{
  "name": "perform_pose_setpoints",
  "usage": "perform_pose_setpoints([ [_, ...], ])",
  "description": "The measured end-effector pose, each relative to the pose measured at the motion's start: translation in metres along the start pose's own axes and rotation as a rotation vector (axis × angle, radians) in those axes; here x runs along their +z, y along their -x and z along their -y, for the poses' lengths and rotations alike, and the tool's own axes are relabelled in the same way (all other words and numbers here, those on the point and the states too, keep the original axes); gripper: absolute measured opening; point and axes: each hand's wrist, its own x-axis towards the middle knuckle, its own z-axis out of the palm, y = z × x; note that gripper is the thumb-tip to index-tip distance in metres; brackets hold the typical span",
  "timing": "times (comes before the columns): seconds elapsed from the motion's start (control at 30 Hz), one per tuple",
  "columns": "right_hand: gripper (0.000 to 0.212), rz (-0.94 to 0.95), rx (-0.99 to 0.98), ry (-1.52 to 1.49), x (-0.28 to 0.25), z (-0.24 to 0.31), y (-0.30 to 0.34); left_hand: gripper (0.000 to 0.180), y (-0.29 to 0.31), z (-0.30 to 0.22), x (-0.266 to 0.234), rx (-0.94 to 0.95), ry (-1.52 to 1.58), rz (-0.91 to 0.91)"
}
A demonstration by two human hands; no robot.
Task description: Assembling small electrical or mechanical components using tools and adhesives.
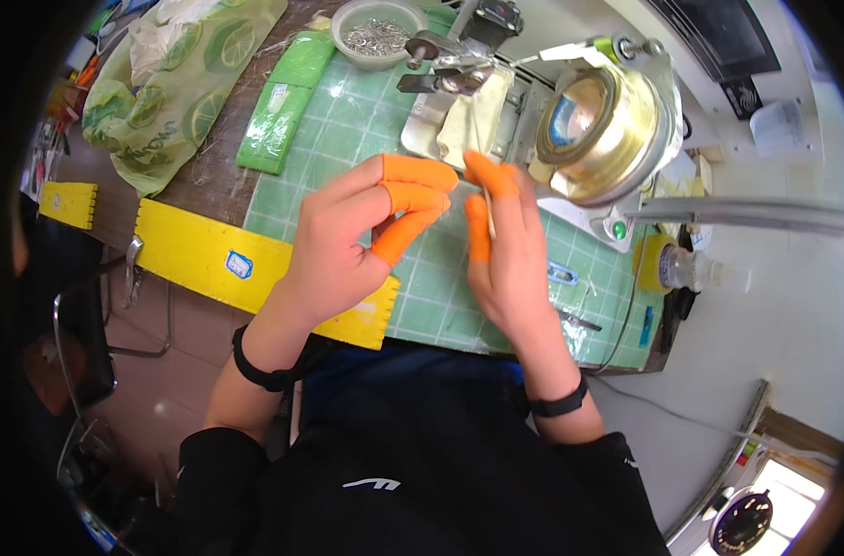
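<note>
My left hand (340,236) is over the green mat, orange finger cots on its thumb and fingers. Its fingertips are pressed together in a pinch; anything between them is too small to make out. Facing it, my right hand (514,246) also wears orange finger cots. A thin pale stick-like thing (490,215) shows between its closed thumb and fingers. Just beyond both hands stands a small bench machine, with a metal clamp-like head (459,72), a cream cloth (477,116) on its base and a large gold-coloured round spool (593,130).
A bowl of small metal parts (375,37) stands at the back. Left of it lie a green packet (287,102) and a patterned plastic bag (190,83). A yellow notched strip (209,255) crosses the front edge of the green gridded mat (431,296). A bottle (681,269) lies at right.
</note>
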Motion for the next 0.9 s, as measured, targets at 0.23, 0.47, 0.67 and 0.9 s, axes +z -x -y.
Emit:
perform_pose_setpoints([
  [0.23, 0.03, -0.082, -0.129, -0.14, -0.042, 0.01, 0.039, 0.021, -0.003, 0.003, -0.005, 0.08, -0.086, -0.011],
  [0.47, 0.036, -0.13, -0.173, -0.048, -0.041, 0.008, 0.021, 0.019, -0.003, 0.003, -0.006, 0.079, -0.109, -0.015],
  [0.67, 0.041, 0.009, -0.042, -0.2, -0.033, 0.007, 0.035, 0.02, -0.004, 0.002, -0.007, 0.087, -0.116, -0.015],
  [0.9, 0.061, 0.007, 0.162, 0.171, -0.052, -0.007, 0.054, 0.015, 0.002, 0.001, 0.005, 0.247, -0.156, -0.09],
])
